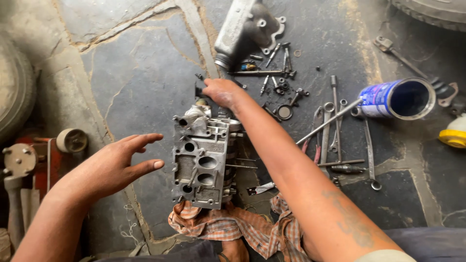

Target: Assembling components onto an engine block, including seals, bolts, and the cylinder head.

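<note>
A grey metal engine part (205,160) with round and oval ports stands on an orange checked cloth (228,225) on the stone floor. My left hand (116,162) hovers just left of it, fingers spread, holding nothing. My right hand (221,92) reaches past the part's far end and closes on a small dark piece (199,91); what exactly it grips is hard to tell.
Loose bolts, washers and small parts (279,80) lie beyond, next to a grey cast housing (242,29). Several spanners (335,126) and a blue open can (400,98) lie to the right. A yellow cap (454,136) sits far right, red machinery (29,160) at left.
</note>
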